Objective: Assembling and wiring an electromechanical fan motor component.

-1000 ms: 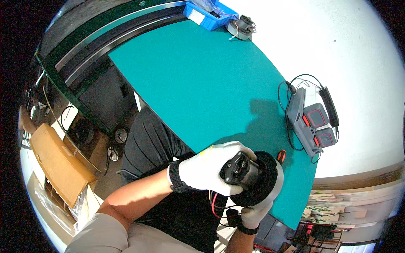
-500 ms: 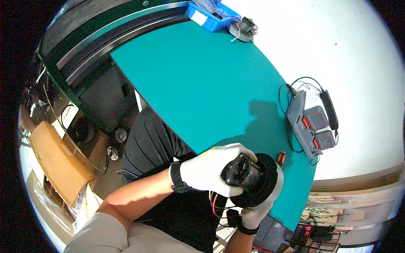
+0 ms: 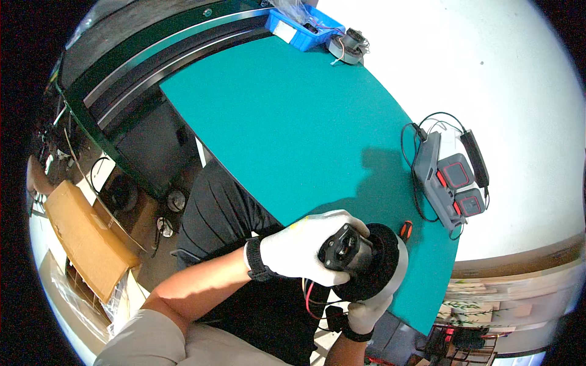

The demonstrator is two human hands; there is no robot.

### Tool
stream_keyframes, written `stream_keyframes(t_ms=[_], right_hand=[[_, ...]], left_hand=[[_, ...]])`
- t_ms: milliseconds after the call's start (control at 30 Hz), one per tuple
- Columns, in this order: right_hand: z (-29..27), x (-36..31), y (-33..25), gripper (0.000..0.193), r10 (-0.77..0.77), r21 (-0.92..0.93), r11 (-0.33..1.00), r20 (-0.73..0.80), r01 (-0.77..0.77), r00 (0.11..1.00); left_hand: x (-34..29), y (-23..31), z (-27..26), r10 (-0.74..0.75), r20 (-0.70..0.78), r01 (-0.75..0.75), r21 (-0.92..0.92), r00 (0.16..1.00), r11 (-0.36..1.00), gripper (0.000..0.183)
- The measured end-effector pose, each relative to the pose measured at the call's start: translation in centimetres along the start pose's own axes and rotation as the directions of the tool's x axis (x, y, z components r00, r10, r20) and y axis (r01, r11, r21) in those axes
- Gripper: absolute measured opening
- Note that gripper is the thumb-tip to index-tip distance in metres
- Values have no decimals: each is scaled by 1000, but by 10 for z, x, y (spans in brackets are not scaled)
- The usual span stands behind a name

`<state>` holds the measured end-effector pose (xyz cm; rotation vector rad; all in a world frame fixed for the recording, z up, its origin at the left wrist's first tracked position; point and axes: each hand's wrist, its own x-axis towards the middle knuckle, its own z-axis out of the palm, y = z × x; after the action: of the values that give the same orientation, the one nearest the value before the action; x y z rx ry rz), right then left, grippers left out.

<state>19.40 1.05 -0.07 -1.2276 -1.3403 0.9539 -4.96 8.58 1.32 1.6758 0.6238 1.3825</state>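
Note:
A motor (image 3: 360, 259) hangs over the near right edge of the green-topped table, tilted in my hands. It has a dark cylindrical body, a wide black disc and a pale grey rim, and red, black and white wires trail below it. My left hand (image 3: 308, 247), in a white glove, wraps round the cylinder from the left. Under the disc, my right hand (image 3: 369, 312), gloved too, supports the pale rim from below; most of its fingers are hidden. An orange-and-black tool (image 3: 406, 230) lies on the table just beyond the rim, partly covered.
On the green table (image 3: 268, 116), a blue bin (image 3: 302, 30) and a similar motor (image 3: 347, 47) stand at the far end. A grey charging dock (image 3: 436, 180) with square red-edged devices and cables sits at the right edge. A cardboard box (image 3: 88, 241) is on the left.
The motor has tilted very slightly in my hands, and both hands keep their hold. The whole view has shifted a little.

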Motion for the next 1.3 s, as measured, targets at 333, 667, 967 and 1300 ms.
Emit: stream_keyframes(t_ms=[333, 667, 967, 1300], right_hand=[[-15, 5, 9, 107, 71, 85, 994, -28, -69, 997], [-20, 7, 16, 69, 66, -251, 963, -146, -102, 987], [-18, 6, 3, 61, -100, -175, 979, 21, 102, 995], [13, 19, -5, 141, -164, -98, 984, -202, 147, 966]], left_hand=[[0, -2, 2, 33, -8, -32, 32, 999, 999, 74], [0, 0, 2, 31, 1, -31, 42, 1000, 999, 73], [0, 0, -1, 49, 21, -50, 33, 999, 998, 72], [1, -1, 1, -15, -8, 15, 23, 1000, 1000, 74]])
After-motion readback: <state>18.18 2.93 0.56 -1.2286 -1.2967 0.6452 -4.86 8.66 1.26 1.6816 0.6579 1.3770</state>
